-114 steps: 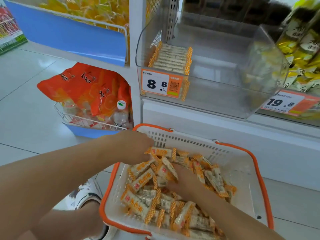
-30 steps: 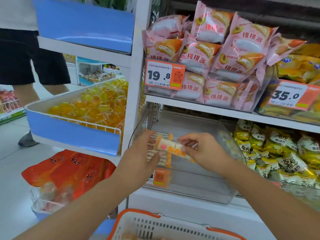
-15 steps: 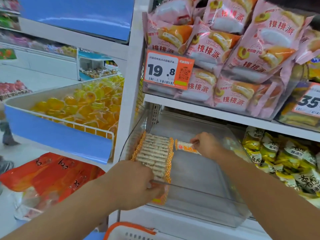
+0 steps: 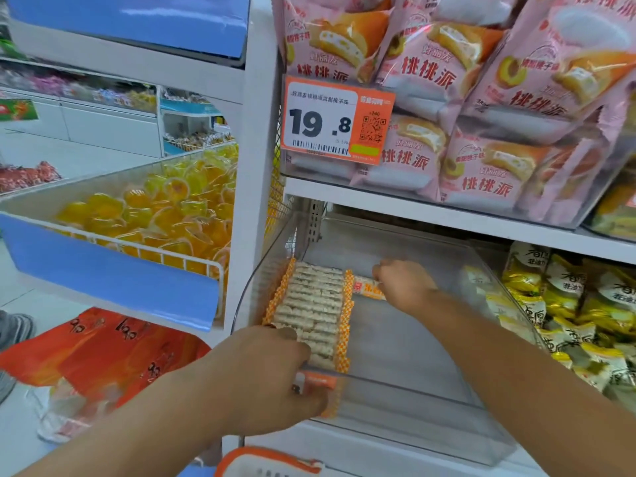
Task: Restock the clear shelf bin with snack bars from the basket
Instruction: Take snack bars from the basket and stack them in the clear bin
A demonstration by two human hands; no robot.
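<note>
The clear shelf bin (image 4: 430, 383) sits on the lower shelf, with a neat row of snack bars (image 4: 313, 311) in orange-checked wrappers along its left side. My right hand (image 4: 404, 284) is deep inside the bin, fingers closed on one snack bar (image 4: 364, 287) that lies just right of the row's far end. My left hand (image 4: 275, 376) rests on the bin's front left rim, gripping it over the orange price tag. Only the orange rim of the white basket (image 4: 268, 461) shows at the bottom edge.
Pink cake packs (image 4: 464, 98) with a 19.8 price tag (image 4: 335, 120) fill the shelf above. Yellow-green snack packs (image 4: 568, 311) lie in the bin to the right. A blue-fronted tray of yellow jelly cups (image 4: 148, 215) and orange bags (image 4: 103, 349) stand at the left.
My right hand has carried the snack bar from in front of the bin deep inside and lowered it beside the row. My left hand let go of the bar and moved to the front rim.
</note>
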